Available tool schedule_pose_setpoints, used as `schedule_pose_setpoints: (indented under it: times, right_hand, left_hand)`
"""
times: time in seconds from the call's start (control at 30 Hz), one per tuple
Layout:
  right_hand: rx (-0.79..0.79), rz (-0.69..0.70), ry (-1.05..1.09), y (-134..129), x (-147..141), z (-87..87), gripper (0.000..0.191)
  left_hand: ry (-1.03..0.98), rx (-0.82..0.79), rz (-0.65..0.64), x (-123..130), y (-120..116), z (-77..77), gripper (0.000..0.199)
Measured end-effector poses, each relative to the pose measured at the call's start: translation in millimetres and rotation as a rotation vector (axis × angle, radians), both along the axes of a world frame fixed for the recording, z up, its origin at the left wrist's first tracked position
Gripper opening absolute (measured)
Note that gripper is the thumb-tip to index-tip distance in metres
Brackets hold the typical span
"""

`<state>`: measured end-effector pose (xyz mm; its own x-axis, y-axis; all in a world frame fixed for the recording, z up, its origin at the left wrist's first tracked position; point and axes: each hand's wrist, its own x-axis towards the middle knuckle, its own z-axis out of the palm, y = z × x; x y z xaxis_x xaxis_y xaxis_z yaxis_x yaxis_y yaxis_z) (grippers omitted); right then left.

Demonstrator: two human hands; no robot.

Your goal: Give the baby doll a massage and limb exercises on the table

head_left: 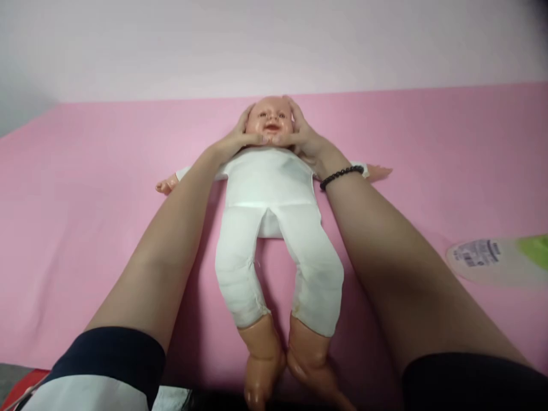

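Observation:
A baby doll (272, 177) with a white cloth body lies on its back on the pink surface (107, 228), its feet toward me. My left hand (240, 134) cups one side of the doll's head (270, 117), its thumb on the chin. On the opposite side, my right hand (302, 131) holds the head in the same way, and its thumb almost meets the other at the chin. A dark beaded bracelet (340, 177) circles my right wrist. The doll's arms stretch out sideways beneath my forearms.
At the right edge lies a clear and green bottle (488, 260) with printed text. A pale wall (274, 45) rises behind the pink surface. Something red (25, 388) shows at the lower left corner, below the surface's edge.

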<state>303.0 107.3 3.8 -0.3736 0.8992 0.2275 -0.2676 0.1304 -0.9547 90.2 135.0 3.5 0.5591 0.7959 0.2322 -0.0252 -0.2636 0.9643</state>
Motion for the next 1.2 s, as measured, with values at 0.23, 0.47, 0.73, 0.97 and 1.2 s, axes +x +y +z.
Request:
schedule_pose_setpoints:
  times: [0.23, 0.47, 0.73, 0.97, 1.2]
  right_hand:
    - [0.007, 0.009, -0.009, -1.2, 0.8, 4.7, 0.086]
    - [-0.094, 0.024, 0.092, -11.2, -3.5, 12.3, 0.11]
    - [-0.029, 0.026, 0.073, -5.7, -3.3, 3.6, 0.126]
    - [-0.068, 0.018, 0.046, -11.3, -2.1, 5.4, 0.122]
    - [-0.162, -0.007, 0.06, -23.2, -7.9, 17.0, 0.12]
  left_hand:
    - [0.023, 0.037, -0.035, -2.2, -2.2, 3.2, 0.095]
    - [0.032, 0.0, -0.014, -1.0, -2.4, 1.7, 0.104]
    - [-0.011, -0.04, 0.02, -3.4, -1.6, -2.4, 0.111]
    - [0.044, -0.096, 0.094, -3.9, -22.1, 12.1, 0.121]
    - [0.026, -0.163, 0.086, -3.7, -26.2, 16.5, 0.117]
